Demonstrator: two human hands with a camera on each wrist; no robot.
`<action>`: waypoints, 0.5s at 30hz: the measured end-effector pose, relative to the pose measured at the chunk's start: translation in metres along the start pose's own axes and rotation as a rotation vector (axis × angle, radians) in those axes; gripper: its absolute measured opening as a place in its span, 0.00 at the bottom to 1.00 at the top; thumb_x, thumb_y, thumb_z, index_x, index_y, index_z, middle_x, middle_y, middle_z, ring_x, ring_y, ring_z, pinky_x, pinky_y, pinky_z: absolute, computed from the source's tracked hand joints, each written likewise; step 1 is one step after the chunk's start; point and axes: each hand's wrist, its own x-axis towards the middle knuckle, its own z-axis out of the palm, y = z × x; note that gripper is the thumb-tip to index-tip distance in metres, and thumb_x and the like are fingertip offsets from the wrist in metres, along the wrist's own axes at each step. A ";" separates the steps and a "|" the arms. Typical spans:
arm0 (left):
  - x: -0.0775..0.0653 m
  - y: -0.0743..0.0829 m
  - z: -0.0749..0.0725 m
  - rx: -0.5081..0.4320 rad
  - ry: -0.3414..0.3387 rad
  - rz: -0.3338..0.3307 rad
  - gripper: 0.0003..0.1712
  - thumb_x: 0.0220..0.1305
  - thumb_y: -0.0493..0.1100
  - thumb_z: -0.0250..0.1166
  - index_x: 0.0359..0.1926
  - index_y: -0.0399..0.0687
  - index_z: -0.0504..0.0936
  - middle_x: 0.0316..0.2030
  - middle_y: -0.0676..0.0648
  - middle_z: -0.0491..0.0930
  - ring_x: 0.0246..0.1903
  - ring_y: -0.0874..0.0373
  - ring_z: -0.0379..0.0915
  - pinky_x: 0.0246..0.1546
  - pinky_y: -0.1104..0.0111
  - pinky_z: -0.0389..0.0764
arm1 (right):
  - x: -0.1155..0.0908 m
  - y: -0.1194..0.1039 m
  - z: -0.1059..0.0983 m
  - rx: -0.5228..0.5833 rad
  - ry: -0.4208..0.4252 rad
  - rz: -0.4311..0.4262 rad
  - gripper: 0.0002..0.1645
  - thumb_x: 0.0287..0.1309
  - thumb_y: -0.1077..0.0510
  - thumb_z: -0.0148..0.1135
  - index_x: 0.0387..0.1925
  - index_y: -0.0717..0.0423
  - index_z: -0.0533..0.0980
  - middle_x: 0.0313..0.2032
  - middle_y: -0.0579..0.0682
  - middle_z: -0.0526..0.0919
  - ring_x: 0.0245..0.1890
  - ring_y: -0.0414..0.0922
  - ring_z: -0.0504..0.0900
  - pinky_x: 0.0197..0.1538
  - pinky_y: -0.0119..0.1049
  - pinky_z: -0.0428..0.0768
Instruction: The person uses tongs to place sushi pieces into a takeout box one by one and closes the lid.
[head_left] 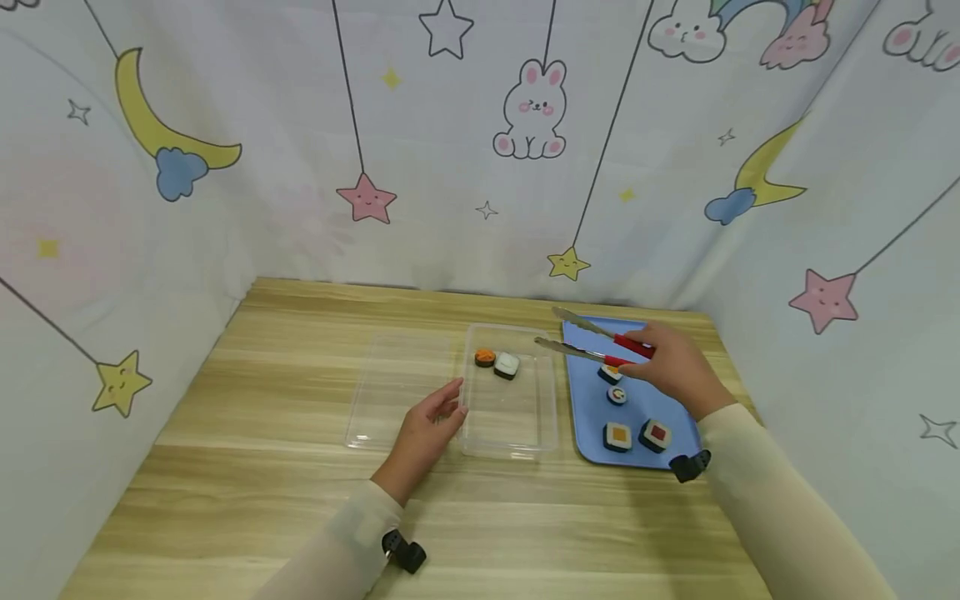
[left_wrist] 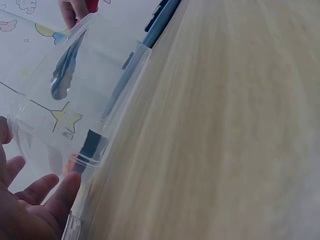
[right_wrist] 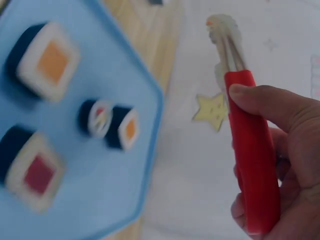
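My right hand [head_left: 677, 367] grips metal tongs [right_wrist: 252, 150] by their red handles. In the head view the two arms of the tongs are spread, with nothing between the tips, over the gap between the clear plastic box [head_left: 510, 450] and the blue tray [head_left: 592, 450]. Inside the box are an orange-topped toy sushi [head_left: 485, 357] and a white-topped one [head_left: 507, 365]. My left hand [head_left: 423, 429] is at the left wall of the box, fingers loosely spread and fingertips right at it. Several toy sushi pieces, among them a red-centred one [head_left: 656, 435], sit on the tray.
A clear plastic lid [head_left: 363, 400] lies flat on the wooden table [head_left: 247, 467], left of the box. Fabric curtains [head_left: 420, 242] printed with stars and rabbits stand around the table's back and sides. The tray is close to the right edge.
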 end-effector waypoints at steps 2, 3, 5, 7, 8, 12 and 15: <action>0.000 -0.001 0.000 0.003 0.005 0.005 0.30 0.72 0.44 0.69 0.72 0.53 0.76 0.66 0.42 0.78 0.60 0.48 0.78 0.62 0.45 0.73 | -0.011 0.019 0.000 0.012 0.029 0.023 0.37 0.56 0.49 0.78 0.63 0.62 0.79 0.48 0.61 0.82 0.44 0.56 0.79 0.45 0.53 0.81; 0.000 -0.002 0.000 0.005 0.007 0.007 0.29 0.72 0.43 0.68 0.72 0.52 0.76 0.65 0.42 0.78 0.59 0.48 0.78 0.62 0.45 0.73 | -0.016 0.028 0.001 0.009 0.037 0.035 0.37 0.57 0.49 0.78 0.63 0.63 0.79 0.48 0.62 0.82 0.43 0.56 0.78 0.44 0.52 0.81; 0.000 -0.002 0.001 0.011 0.009 0.011 0.29 0.72 0.43 0.68 0.72 0.52 0.76 0.65 0.42 0.79 0.59 0.49 0.79 0.62 0.46 0.73 | -0.027 0.047 0.003 0.015 0.048 0.064 0.39 0.56 0.47 0.78 0.63 0.64 0.78 0.46 0.62 0.82 0.41 0.56 0.78 0.41 0.50 0.81; 0.001 -0.003 0.001 0.016 0.010 0.014 0.30 0.72 0.43 0.69 0.72 0.52 0.76 0.65 0.42 0.79 0.59 0.49 0.79 0.63 0.46 0.73 | -0.036 0.064 0.006 0.013 0.048 0.102 0.40 0.56 0.46 0.78 0.63 0.66 0.78 0.44 0.63 0.82 0.40 0.56 0.78 0.39 0.49 0.81; 0.001 -0.003 0.001 0.018 0.010 0.012 0.30 0.72 0.44 0.69 0.72 0.51 0.76 0.65 0.42 0.79 0.59 0.50 0.79 0.63 0.47 0.73 | -0.041 0.072 0.007 0.013 0.044 0.124 0.40 0.56 0.46 0.79 0.63 0.66 0.78 0.44 0.63 0.82 0.40 0.56 0.78 0.39 0.49 0.81; 0.002 -0.004 0.002 0.026 0.005 0.003 0.30 0.72 0.44 0.68 0.73 0.51 0.75 0.66 0.43 0.78 0.59 0.50 0.79 0.63 0.48 0.73 | -0.056 0.094 0.013 0.035 0.014 0.208 0.41 0.55 0.45 0.79 0.62 0.67 0.78 0.46 0.65 0.82 0.42 0.58 0.78 0.41 0.50 0.81; 0.002 -0.003 0.002 0.025 0.003 -0.004 0.30 0.72 0.43 0.68 0.73 0.51 0.75 0.66 0.43 0.78 0.59 0.50 0.79 0.62 0.48 0.74 | -0.063 0.104 0.017 0.065 0.000 0.245 0.41 0.55 0.45 0.79 0.62 0.66 0.78 0.48 0.65 0.82 0.43 0.59 0.78 0.42 0.50 0.81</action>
